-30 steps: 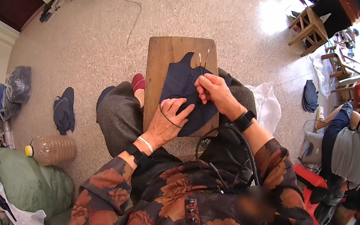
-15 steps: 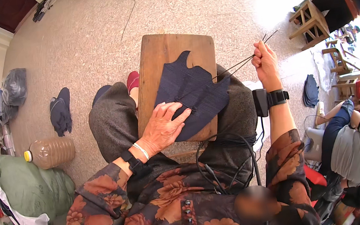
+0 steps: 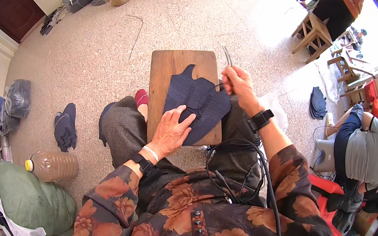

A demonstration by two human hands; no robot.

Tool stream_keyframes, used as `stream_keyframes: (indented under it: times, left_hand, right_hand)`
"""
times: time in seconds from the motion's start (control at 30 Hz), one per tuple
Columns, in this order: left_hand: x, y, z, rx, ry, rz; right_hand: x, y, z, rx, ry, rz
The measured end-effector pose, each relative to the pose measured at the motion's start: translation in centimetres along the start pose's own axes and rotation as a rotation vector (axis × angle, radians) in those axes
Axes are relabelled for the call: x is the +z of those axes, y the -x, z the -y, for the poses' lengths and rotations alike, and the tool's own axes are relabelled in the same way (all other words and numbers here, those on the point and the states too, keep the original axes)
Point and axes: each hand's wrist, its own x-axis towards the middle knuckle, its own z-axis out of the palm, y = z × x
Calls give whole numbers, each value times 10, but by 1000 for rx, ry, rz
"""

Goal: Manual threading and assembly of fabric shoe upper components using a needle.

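A dark navy knitted piece [image 3: 200,98], shaped like a shoe upper, lies on a wooden board [image 3: 183,60] across my lap. My left hand [image 3: 171,129] rests flat on its left lower part, fingers spread, thumb near the middle. Thin dark cord [image 3: 227,57] is pinched in my right hand [image 3: 239,85], just off the piece's upper right corner, and its loose ends stick up above the fingers. A short stretch of cord runs from that corner to the fingers. The fingertips partly hide the grip.
Black cables [image 3: 234,145] coil over my right thigh. A large plastic jug [image 3: 55,164] and green sacking [image 3: 31,198] lie at left. More navy pieces [image 3: 65,127] are on the floor. Wooden stools [image 3: 313,35] and seated people are at right.
My right hand has moved left, close to the knitted piece, and the cord between them is much shorter. My left hand stays on the piece. The view shows more floor at the top.
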Motion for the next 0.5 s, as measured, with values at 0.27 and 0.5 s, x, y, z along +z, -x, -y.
stream_keyframes:
  times: [0.27, 0.5]
  left_hand:
    - [-5, -19, 4, -53, 95, -131]
    - [1, -37, 26, -243, 267, -18]
  right_hand:
    - [25, 5, 31, -72, 48, -27]
    - [42, 3, 14, -188, 270, 14]
